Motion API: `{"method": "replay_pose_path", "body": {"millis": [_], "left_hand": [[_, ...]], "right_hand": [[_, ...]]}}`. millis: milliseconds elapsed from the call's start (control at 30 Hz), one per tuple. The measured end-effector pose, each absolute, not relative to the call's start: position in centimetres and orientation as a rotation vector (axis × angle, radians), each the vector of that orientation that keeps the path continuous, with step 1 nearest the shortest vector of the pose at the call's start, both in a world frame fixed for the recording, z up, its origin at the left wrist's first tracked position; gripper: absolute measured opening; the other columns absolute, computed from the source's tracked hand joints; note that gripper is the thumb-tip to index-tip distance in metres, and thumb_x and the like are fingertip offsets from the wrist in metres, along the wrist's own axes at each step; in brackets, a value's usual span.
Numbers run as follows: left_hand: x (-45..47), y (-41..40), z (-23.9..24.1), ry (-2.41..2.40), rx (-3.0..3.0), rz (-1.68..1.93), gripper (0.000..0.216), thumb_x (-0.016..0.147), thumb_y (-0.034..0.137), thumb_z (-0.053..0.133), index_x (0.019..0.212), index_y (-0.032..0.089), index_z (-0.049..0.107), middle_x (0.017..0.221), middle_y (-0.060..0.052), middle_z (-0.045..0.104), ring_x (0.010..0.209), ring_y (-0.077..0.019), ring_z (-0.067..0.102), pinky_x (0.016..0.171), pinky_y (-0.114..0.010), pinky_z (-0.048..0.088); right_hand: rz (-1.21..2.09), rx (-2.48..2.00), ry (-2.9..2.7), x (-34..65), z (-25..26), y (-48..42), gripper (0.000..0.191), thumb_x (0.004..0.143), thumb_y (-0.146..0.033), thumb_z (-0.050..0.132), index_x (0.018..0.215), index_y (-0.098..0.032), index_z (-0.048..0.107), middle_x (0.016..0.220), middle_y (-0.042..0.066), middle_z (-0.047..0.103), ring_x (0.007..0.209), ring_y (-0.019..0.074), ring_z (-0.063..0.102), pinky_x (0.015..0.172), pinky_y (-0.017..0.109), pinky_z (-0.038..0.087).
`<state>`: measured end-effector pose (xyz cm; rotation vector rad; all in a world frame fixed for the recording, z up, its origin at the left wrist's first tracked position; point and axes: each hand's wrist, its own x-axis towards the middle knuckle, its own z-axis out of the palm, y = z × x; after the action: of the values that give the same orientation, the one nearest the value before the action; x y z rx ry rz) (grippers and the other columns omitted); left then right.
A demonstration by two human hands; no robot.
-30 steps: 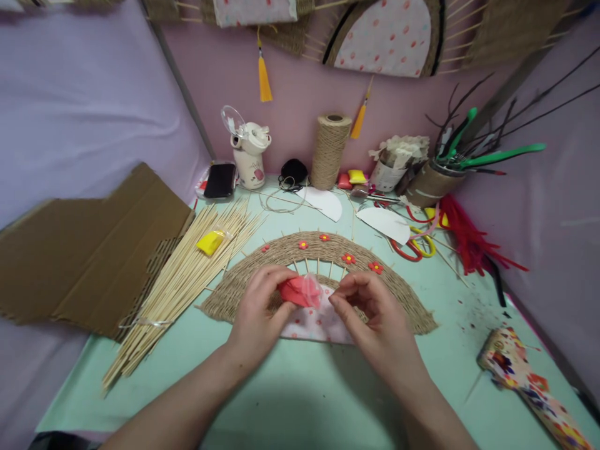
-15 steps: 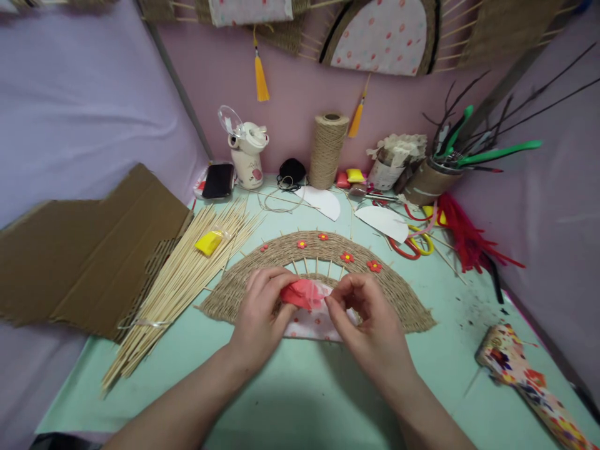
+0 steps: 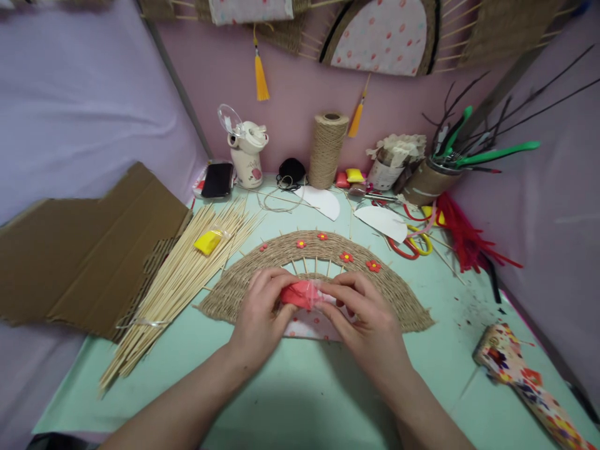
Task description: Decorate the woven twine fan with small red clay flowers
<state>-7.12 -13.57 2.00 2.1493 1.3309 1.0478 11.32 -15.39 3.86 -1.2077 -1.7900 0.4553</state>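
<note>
Between my hands is a small clear plastic packet of red clay (image 3: pixel 299 295). My left hand (image 3: pixel 262 306) is closed on its left end, fingers above and thumb below. At the clear, crinkled end, my right hand (image 3: pixel 368 315) pinches the plastic. Below the packet lies a woven twine fan (image 3: pixel 244 278) on thin sticks, with several red flowers (image 3: pixel 346 257) with yellow centres along its band. A pale dotted half-round piece (image 3: pixel 309 329) at the fan's base is partly hidden by my hands.
On the left lie a bundle of wooden skewers (image 3: pixel 173 287) with a yellow packet (image 3: pixel 207 242) on top, and cardboard (image 3: pixel 94 250). A twine spool (image 3: pixel 327 153), scissors (image 3: pixel 424 242) and a tool holder (image 3: pixel 429 181) stand or lie behind. At right is a colourful patterned hot-glue-gun-like object (image 3: pixel 520 375).
My right fingers have moved slightly left, from the tip of the clear plastic to a closer grip against the packet. My left hand keeps its hold.
</note>
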Motion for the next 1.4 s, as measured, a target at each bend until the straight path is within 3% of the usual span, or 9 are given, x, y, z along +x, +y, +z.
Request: {"method": "replay_pose_path", "body": {"millis": [467,667,867,967,1100,1167,1267,1333,1400], "left_hand": [[-7.0,-13.8,1.8,1.344,2.064,0.882,0.03,0.079,0.006,0.056,0.103,0.021,0.062,0.103,-0.003,0.061,0.099,-0.0195,0.054,0.088,-0.035,0.044],[-7.0,-13.7,2.0,1.387,2.084,0.86,0.023,0.082,0.012,0.057,0.103,0.021,0.061,0.103,-0.005,0.061,0.1,-0.0221,0.053,0.088,-0.038,0.045],[-7.0,-13.8,2.0,1.392,2.145,0.84,0.025,0.083,0.011,0.058,0.106,0.021,0.061,0.104,-0.005,0.06,0.101,-0.0221,0.052,0.09,-0.039,0.044],[-7.0,-13.8,2.1,1.376,2.162,0.802,0.029,0.083,0.007,0.056,0.109,0.02,0.06,0.107,-0.005,0.059,0.104,-0.0216,0.051,0.092,-0.039,0.044],[-7.2,-13.7,2.2,1.383,2.16,0.708,0.028,0.083,0.008,0.057,0.108,0.019,0.062,0.107,-0.006,0.058,0.105,-0.0225,0.051,0.092,-0.039,0.045],[-7.4,-13.7,2.3,1.379,2.146,0.625,0.024,0.083,0.011,0.059,0.105,0.019,0.064,0.106,-0.007,0.059,0.105,-0.0232,0.052,0.091,-0.039,0.046],[-7.4,-14.0,2.5,1.322,2.122,0.536,0.03,0.08,0.02,0.068,0.11,0.022,0.066,0.112,-0.008,0.06,0.109,-0.0263,0.051,0.094,-0.044,0.045],[-7.4,-14.1,3.0,1.287,2.074,0.599,0.048,0.074,0.028,0.077,0.12,0.026,0.064,0.122,-0.009,0.057,0.117,-0.0298,0.048,0.1,-0.048,0.041],[-7.4,-14.2,3.6,1.24,1.928,0.736,0.051,0.074,0.033,0.077,0.123,0.028,0.063,0.123,-0.009,0.057,0.119,-0.0288,0.048,0.101,-0.046,0.04]], "right_hand": [[0.455,-1.302,-1.963,11.3,3.3,-15.1,0.008,0.09,-0.014,0.055,0.084,-0.018,0.06,0.098,0.009,0.061,0.094,0.0208,0.061,0.08,0.035,0.054],[0.348,-1.343,-1.934,11.3,2.7,-15.2,0.009,0.092,-0.019,0.053,0.091,-0.019,0.062,0.12,0.013,0.06,0.107,0.0239,0.062,0.085,0.04,0.055],[0.395,-1.359,-1.961,11.0,2.5,-15.0,0.012,0.089,-0.016,0.054,0.082,-0.019,0.062,0.117,0.013,0.065,0.108,0.0263,0.062,0.089,0.046,0.054],[0.585,-1.395,-1.909,11.4,2.8,-14.8,0.011,0.084,-0.016,0.056,0.075,-0.019,0.062,0.117,0.012,0.065,0.108,0.0253,0.062,0.09,0.044,0.053],[0.982,-1.421,-1.633,13.0,3.7,-14.4,0.013,0.081,-0.021,0.058,0.069,-0.019,0.062,0.119,0.01,0.065,0.093,0.0207,0.067,0.068,0.031,0.054],[1.064,-1.39,-1.451,13.7,4.1,-14.2,0.018,0.082,-0.028,0.06,0.066,-0.019,0.063,0.121,0.01,0.066,0.099,0.0218,0.066,0.064,0.028,0.052],[1.022,-1.311,-1.349,13.8,4.2,-14.1,0.017,0.083,-0.033,0.064,0.071,-0.021,0.068,0.117,0.01,0.067,0.107,0.0225,0.064,0.066,0.027,0.052],[0.949,-1.246,-1.396,13.2,4.1,-14.2,0.012,0.084,-0.031,0.066,0.078,-0.022,0.071,0.111,0.009,0.068,0.106,0.0216,0.064,0.072,0.028,0.054],[0.864,-1.193,-1.486,12.5,4.1,-14.5,0.008,0.084,-0.028,0.067,0.082,-0.024,0.073,0.104,0.008,0.069,0.102,0.0208,0.065,0.079,0.032,0.055]]}}
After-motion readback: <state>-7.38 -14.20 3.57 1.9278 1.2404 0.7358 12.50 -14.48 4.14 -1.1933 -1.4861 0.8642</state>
